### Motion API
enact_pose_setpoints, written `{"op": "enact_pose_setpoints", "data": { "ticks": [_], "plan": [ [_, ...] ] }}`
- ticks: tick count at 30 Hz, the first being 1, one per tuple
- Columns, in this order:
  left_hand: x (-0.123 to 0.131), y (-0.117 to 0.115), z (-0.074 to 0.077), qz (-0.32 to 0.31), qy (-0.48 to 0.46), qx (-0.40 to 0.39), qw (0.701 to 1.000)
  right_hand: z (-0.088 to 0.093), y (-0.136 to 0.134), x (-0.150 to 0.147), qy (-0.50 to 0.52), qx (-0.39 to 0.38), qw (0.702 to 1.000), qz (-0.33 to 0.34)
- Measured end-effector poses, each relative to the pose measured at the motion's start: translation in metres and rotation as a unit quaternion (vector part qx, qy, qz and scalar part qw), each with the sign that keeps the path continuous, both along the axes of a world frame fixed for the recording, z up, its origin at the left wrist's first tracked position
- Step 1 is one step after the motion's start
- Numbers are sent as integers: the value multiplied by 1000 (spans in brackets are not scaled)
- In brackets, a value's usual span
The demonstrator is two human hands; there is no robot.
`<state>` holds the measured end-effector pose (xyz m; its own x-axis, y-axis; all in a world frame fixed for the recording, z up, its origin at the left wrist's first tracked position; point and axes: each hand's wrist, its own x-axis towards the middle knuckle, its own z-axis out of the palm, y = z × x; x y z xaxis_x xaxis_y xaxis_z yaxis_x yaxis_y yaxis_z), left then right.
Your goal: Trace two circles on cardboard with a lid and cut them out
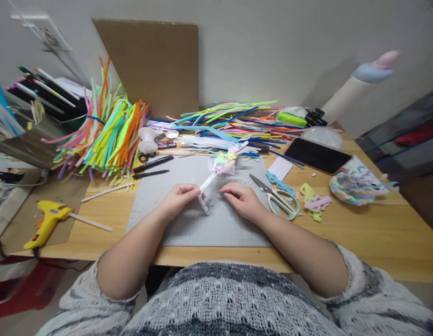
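My left hand (183,198) is closed around a white wrapped stem (204,204), pinched between thumb and fingers. The stem leans up and to the right, and a cluster of small pastel flowers (226,161) in yellow, lilac and pink sits at its upper end. A little to the right, my right hand (244,200) hovers over the grey cutting mat (188,228), apart from the stem. Its fingers are loosely bent and nothing shows in them. Scissors with pale green handles (282,204) lie just right of that hand.
Bundled colourful pipe cleaners (111,135) stand at left; loose ones (223,121) lie along the back. A yellow glue gun (48,223) lies at left. On the right are a phone (317,155), a pastel fuzzy coil (356,186) and yellow and pink pieces (316,203).
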<state>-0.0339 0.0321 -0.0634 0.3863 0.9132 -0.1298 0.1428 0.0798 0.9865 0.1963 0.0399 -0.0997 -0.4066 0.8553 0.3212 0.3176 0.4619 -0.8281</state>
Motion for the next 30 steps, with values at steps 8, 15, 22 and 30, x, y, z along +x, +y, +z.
{"op": "enact_pose_setpoints", "data": {
  "ticks": [8,15,22,30],
  "plan": [
    [2,-1,1,-30,11,36,999,5,0,-1,67,-79,995,-2],
    [-5,-7,21,-123,27,110,986,-1,6,1,216,-195,950,-114],
    [-19,-8,38,-223,52,199,953,10,38,35,405,-305,839,-198],
    [-26,-5,40,-183,151,262,936,29,44,46,495,-335,780,-182]
  ]
}}
